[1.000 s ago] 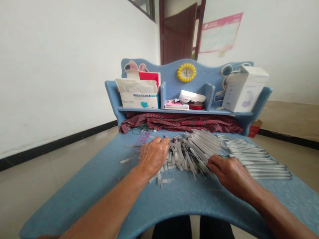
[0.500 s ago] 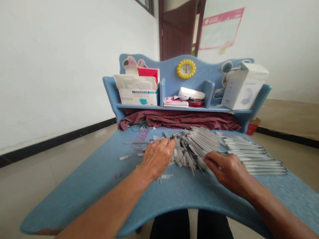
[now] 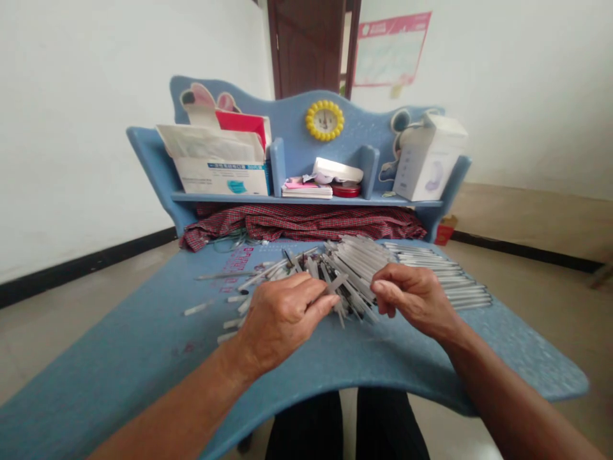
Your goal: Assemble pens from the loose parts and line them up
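My left hand (image 3: 287,313) is closed in a pinch over the front of a pile, its thumb and forefinger on a translucent pen cap (image 3: 337,283). My right hand (image 3: 414,297) is closed beside the pile's right end, fingers curled and thumb against them; what they hold, if anything, is hidden. Between and behind the hands lie pen caps and dark thin pieces in a loose heap (image 3: 352,300). A bundle of clear pen barrels (image 3: 359,255) fans out behind it. Farther right, pens with dark ends (image 3: 460,281) lie side by side.
The blue desk (image 3: 306,377) has a curved front edge. Loose white caps (image 3: 195,309) lie to the left. A checked cloth (image 3: 306,222) is bunched under the shelf, which holds a mask box (image 3: 225,179), a white carton (image 3: 428,160) and a red round tin (image 3: 345,190).
The view has shifted, so the desk sits farther left. A thin dark rod stretched between my hands earlier no longer shows there. A translucent cap now shows at my left fingertips.
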The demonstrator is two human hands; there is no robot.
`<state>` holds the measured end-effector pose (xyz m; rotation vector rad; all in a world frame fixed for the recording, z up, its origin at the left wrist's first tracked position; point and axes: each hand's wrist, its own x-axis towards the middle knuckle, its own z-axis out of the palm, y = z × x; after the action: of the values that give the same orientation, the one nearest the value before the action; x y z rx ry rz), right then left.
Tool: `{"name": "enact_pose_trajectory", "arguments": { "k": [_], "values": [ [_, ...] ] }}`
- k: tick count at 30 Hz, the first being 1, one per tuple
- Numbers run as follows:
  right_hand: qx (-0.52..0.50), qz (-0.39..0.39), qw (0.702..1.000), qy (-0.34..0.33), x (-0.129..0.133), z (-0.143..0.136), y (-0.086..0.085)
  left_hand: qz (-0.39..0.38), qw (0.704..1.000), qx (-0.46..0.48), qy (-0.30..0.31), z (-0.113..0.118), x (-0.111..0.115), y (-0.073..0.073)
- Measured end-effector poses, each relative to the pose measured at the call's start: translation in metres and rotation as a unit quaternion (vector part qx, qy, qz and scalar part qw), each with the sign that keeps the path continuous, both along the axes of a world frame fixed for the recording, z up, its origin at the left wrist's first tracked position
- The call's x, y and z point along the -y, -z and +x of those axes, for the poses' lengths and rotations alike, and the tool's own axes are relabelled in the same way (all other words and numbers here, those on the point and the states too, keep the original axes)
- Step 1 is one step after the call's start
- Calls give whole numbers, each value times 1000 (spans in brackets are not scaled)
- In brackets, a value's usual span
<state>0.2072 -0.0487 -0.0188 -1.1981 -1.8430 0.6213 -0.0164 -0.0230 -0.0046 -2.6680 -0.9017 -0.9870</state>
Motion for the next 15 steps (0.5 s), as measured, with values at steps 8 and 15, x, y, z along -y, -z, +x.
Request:
{"name": "enact_pose_trajectory", "arguments": {
  "k": [8,15],
  "values": [
    [421,40,906,14,1,1,8,-130,986,101,22,-3,-9,-4],
    [515,55,855,27,-2,-12,16,-204,975,87,18,-1,-11,-4]
  ]
}}
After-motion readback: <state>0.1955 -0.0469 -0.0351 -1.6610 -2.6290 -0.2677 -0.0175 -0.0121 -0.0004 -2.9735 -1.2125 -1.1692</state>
